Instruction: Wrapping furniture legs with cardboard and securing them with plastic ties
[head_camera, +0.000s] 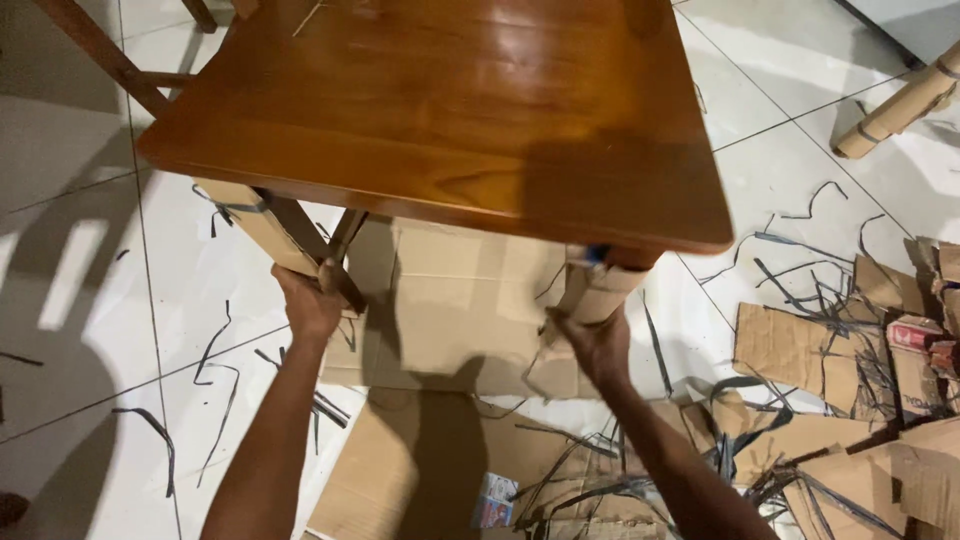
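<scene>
- While the wooden table (450, 110) fills the head view toward 12 o'clock, the left hand (310, 300) closes on its cardboard-wrapped leg (262, 225) at 9 o'clock, seemingly to steady it.
- The right hand (592, 345) grips the other wrapped leg (600, 290) at 3 o'clock.
- Both legs run down toward the tiled floor (80, 300).
- Flat cardboard (450, 310) and cut straps (800, 290) lie beneath, toward 4 o'clock.
</scene>
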